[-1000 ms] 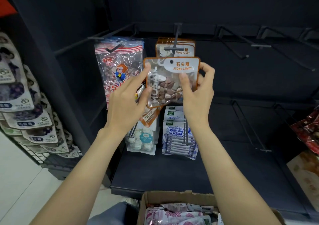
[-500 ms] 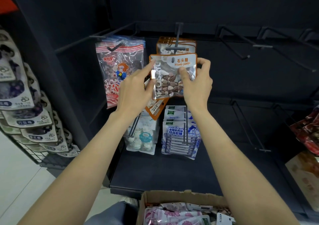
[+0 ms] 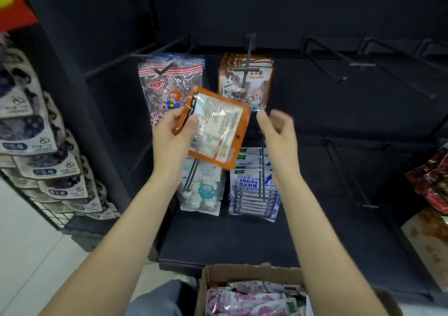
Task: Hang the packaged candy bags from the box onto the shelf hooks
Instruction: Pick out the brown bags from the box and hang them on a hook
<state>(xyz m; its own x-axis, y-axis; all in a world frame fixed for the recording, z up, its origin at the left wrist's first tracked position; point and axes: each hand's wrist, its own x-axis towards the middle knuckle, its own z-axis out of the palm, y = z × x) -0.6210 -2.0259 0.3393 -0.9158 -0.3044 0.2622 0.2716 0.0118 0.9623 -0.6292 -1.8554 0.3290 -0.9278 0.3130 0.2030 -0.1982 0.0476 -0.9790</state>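
My left hand (image 3: 172, 135) grips an orange-edged stone candy bag (image 3: 215, 128) by its left side, back label toward me, tilted. My right hand (image 3: 278, 131) hovers just right of that bag with loosely curled fingers, holding nothing. Above them, several matching stone candy bags (image 3: 246, 83) hang on a black shelf hook (image 3: 248, 56). The cardboard box (image 3: 242, 274) sits at the bottom of the view with pink and white candy packets (image 3: 242, 301) inside.
Red-striped cartoon bags (image 3: 169, 88) hang left of the stone candy. Lower hooks carry white candy packs (image 3: 201, 189) and blue-white packs (image 3: 253, 189). Bare hooks (image 3: 339, 63) stretch to the right. A side rack (image 3: 36, 151) of bags stands at left; red packages (image 3: 431, 182) at right.
The stone candy bag that both hands held up to the hook now hangs there. My right hand has come away from it, and my left hand holds another bag turned back side up.
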